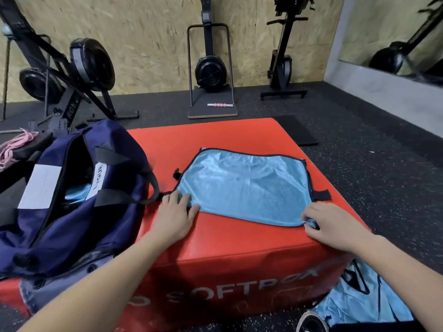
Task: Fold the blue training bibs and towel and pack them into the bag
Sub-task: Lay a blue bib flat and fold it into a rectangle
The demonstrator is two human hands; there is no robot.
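Note:
A light blue mesh bib (244, 185) with black trim lies folded flat on the red soft box (215, 245). My left hand (176, 212) rests flat on the bib's near left corner, fingers straight. My right hand (333, 224) pinches the bib's near right corner between thumb and fingers. A navy duffel bag (79, 195) stands unzipped on the box's left side, with light blue fabric (76, 194) visible inside. More blue bib fabric (362, 298) lies on the floor at the lower right, beside the box.
Black rowing and ski machines (211, 68) stand along the wooden wall behind. A pink rope (14, 147) lies at the far left. A black mat (297, 133) lies on the speckled rubber floor behind the box. A shoe (311, 323) shows at the bottom edge.

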